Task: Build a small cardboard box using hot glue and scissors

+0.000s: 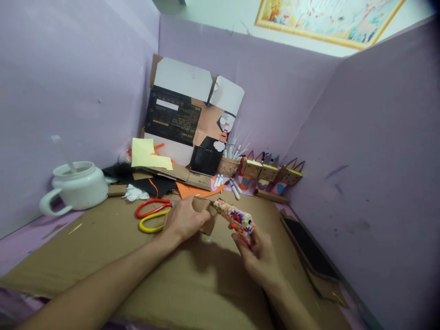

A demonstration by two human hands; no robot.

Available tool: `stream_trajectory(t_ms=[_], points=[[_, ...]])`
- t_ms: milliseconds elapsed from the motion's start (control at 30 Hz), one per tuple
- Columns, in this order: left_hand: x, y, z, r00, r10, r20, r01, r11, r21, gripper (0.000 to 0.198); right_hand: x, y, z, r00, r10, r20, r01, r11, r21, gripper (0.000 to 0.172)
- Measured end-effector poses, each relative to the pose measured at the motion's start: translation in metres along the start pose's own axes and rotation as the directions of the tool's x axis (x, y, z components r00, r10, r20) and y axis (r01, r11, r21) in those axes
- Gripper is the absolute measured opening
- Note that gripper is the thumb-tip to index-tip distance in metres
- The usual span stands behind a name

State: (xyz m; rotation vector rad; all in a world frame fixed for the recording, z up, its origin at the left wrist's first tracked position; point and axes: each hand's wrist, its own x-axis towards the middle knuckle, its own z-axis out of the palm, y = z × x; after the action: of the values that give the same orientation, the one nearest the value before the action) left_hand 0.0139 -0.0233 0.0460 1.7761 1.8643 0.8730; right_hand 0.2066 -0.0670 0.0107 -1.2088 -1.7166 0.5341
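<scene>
My left hand (pixel 185 219) is closed on a small folded cardboard piece (pixel 208 223) over the middle of the table. In my right hand (pixel 258 256) is a hot glue gun (pixel 237 217) with a colourful flowered body and a small red light. Its nozzle points left and meets, or nearly meets, the upper right edge of the cardboard piece; I cannot tell which. Scissors (pixel 153 215) with one red and one yellow handle lie just left of my left hand, their blades mostly hidden behind it.
A brown cardboard sheet (pixel 144 275) covers the table. At left stands a white mug (pixel 82 185). Behind are an unfolded printed box (pixel 172 110), orange paper (pixel 192 189), markers (pixel 235 188) and cardboard animal figures (pixel 268 173). A dark flat panel (pixel 309 247) lies at right.
</scene>
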Motion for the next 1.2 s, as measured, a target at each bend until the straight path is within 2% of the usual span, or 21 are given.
stream_trajectory(t_ms=[367, 500, 633, 767, 833, 933, 1033, 1100, 1200], points=[[0.003, -0.005, 0.002, 1.0, 0.023, -0.006, -0.023, 0.996, -0.085, 0.023, 0.001, 0.0, 0.002, 1.0, -0.004, -0.004, 0.004, 0.999, 0.049, 0.025], [0.004, -0.005, 0.002, 1.0, 0.03, 0.004, -0.029, 0.98, -0.195, 0.023, 0.002, -0.005, 0.0, 0.999, 0.03, -0.02, -0.028, 0.993, 0.118, 0.024], [0.009, -0.009, 0.005, 0.993, 0.086, 0.078, -0.052, 0.93, -0.365, 0.038, 0.011, -0.004, -0.008, 0.979, 0.173, -0.111, -0.137, 0.951, 0.276, 0.029], [0.011, -0.016, 0.01, 0.971, 0.168, 0.17, -0.049, 0.837, -0.545, 0.061, 0.024, 0.011, -0.016, 0.947, 0.276, -0.163, -0.204, 0.912, 0.357, 0.035], [0.009, -0.017, 0.012, 0.957, 0.199, 0.209, -0.017, 0.76, -0.649, 0.068, 0.03, 0.022, -0.016, 0.936, 0.318, -0.15, -0.251, 0.904, 0.348, 0.04], [0.005, -0.016, 0.015, 0.947, 0.23, 0.224, 0.022, 0.65, -0.759, 0.069, 0.038, 0.036, -0.013, 0.916, 0.365, -0.166, -0.302, 0.901, 0.312, 0.046], [0.0, -0.015, 0.021, 0.927, 0.282, 0.248, 0.047, 0.569, -0.821, 0.068, 0.043, 0.044, -0.013, 0.905, 0.38, -0.191, -0.335, 0.914, 0.231, 0.043], [-0.001, -0.016, 0.027, 0.91, 0.306, 0.278, 0.057, 0.574, -0.817, 0.071, 0.045, 0.047, -0.016, 0.901, 0.384, -0.203, -0.361, 0.922, 0.139, 0.035], [-0.001, -0.019, 0.033, 0.903, 0.321, 0.284, 0.014, 0.641, -0.768, 0.071, 0.042, 0.046, -0.024, 0.889, 0.375, -0.262, -0.394, 0.919, -0.025, 0.023]])
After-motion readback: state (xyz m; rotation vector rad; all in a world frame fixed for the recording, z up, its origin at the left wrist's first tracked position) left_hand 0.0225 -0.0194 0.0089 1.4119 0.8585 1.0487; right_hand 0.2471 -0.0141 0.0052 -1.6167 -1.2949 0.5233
